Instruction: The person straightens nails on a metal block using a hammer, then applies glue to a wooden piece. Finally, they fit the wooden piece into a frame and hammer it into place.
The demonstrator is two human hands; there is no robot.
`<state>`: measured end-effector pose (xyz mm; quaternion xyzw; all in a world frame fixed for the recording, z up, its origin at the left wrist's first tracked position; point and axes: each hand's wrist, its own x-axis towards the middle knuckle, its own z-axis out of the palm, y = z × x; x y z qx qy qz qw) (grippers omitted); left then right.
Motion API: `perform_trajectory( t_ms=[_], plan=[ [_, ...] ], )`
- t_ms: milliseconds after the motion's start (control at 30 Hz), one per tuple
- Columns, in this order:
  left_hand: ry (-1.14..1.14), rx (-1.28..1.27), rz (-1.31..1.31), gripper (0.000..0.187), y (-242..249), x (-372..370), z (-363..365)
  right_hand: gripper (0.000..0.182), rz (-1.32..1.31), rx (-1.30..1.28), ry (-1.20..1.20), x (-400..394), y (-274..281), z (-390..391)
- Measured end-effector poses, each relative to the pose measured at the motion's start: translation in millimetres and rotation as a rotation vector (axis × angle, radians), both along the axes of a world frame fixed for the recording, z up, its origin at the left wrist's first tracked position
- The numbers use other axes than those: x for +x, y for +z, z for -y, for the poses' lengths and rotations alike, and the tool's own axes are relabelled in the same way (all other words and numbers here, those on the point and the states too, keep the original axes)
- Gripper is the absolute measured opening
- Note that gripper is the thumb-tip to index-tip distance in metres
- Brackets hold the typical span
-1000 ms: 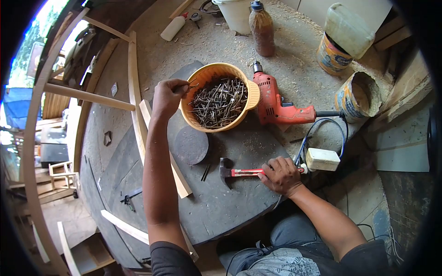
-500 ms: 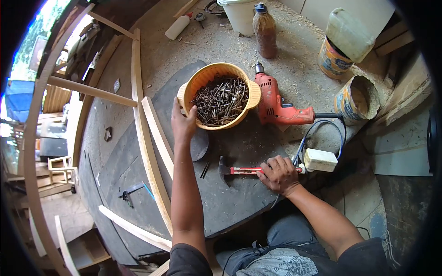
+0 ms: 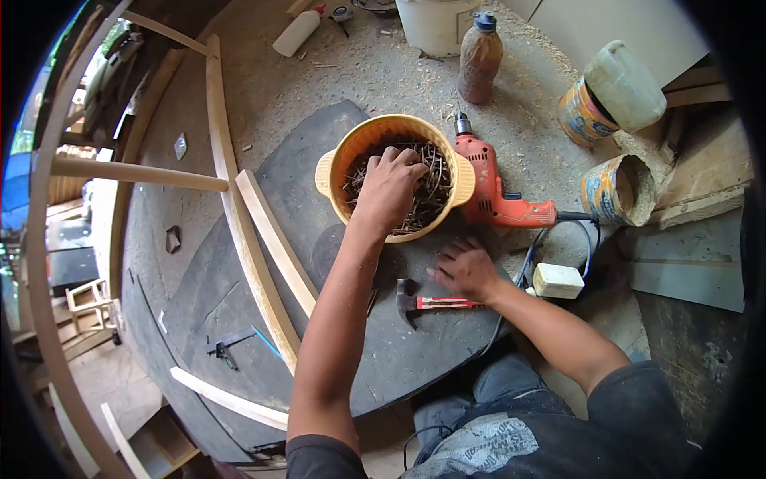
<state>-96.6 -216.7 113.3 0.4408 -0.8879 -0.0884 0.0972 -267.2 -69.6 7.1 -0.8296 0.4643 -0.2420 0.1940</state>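
Observation:
My left hand [image 3: 389,188] reaches into a yellow plastic bowl [image 3: 331,172] full of dark nails [image 3: 441,182]. Its fingers are curled down among the nails, and whether they grip any is hidden. My right hand [image 3: 463,267] lies flat on the dark round board [image 3: 415,359] with its fingers spread, holding nothing. Just below it lies a claw hammer [image 3: 437,302] with a red handle, its head pointing left. A red electric drill [image 3: 499,198] rests against the bowl's right side.
Curved wooden strips [image 3: 271,239] lie left of the bowl. A white socket box [image 3: 558,279] and blue cable sit right of the hammer. A brown bottle [image 3: 480,56], white bucket [image 3: 435,20], two tins [image 3: 618,190] and a white jug [image 3: 630,84] stand on the sawdust-covered floor behind.
My left hand moved from the bowl's left rim into the nails. My right hand let go of the hammer handle and now rests open on the board above it.

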Motion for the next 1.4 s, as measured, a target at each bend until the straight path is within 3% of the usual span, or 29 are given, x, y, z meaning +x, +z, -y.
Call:
perform_trajectory(
  t_ms=[200, 333, 367, 433, 500, 567, 700, 767, 833, 900, 967, 1033, 1100, 1133, 1200, 1300, 1400],
  plan=[
    [-0.169, 0.041, -0.005, 0.011, 7, 20, 14, 0.025, -0.084, -0.14, 0.007, -1, -10, 18],
    [0.187, 0.132, -0.723, 0.026, 7, 46, -10, 0.026, -0.143, -0.12, -0.012, 2, -13, 18],
    [0.186, 0.147, -0.72, 0.026, 5, 51, -16, 0.026, -0.143, -0.106, -0.017, 4, -14, 17],
    [0.492, 0.411, -1.317, 0.014, 5, 54, -21, 0.026, -0.17, -0.125, -0.014, 3, -13, 19],
    [0.575, 0.497, -1.33, 0.016, 8, 59, -26, 0.027, -0.178, -0.099, -0.027, 4, -12, 19],
    [0.575, 0.749, -1.699, 0.022, 8, 65, -26, 0.028, -0.178, -0.086, -0.026, 7, -11, 18],
    [0.611, 0.857, -1.769, 0.024, 14, 74, -32, 0.036, -0.272, -0.018, 0.018, 4, -15, 18],
    [0.622, 0.862, -1.809, 0.024, 18, 81, -40, 0.053, -0.313, 0.122, 0.023, 3, -18, 17],
    [0.529, 0.918, -1.878, 0.025, 22, 91, -58, 0.051, -0.286, 0.042, 0.043, 6, -14, 18],
    [0.668, 0.857, -1.843, 0.026, 23, 103, -90, 0.044, -0.247, -0.026, 0.002, 6, -15, 20],
    [0.95, 0.725, -1.372, 0.027, 14, 118, -130, 0.04, -0.245, -0.052, 0.033, 8, -12, 21],
    [1.037, 0.59, -1.35, 0.02, -15, 132, -170, 0.035, -0.213, -0.102, 0.006, 9, -14, 22],
    [1.21, 0.556, -0.755, 0.01, -14, 136, -200, 0.03, -0.191, -0.123, 0.051, 11, -9, 20],
    [1.242, 0.537, -0.77, 0.01, -18, 133, -207, 0.029, -0.223, -0.105, 0.029, 11, -12, 20],
    [1.127, 0.183, -0.697, 0.006, -28, 126, -209, 0.024, -0.214, -0.118, 0.007, 11, -13, 19],
    [1.105, -0.025, -0.796, 0.006, -45, 121, -198, 0.02, -0.188, -0.07, 0.025, 12, -6, 19],
    [1.09, -0.017, -0.773, 0.012, -50, 117, -197, 0.019, -0.168, -0.019, 0.051, 11, 6, 20]
  ],
)
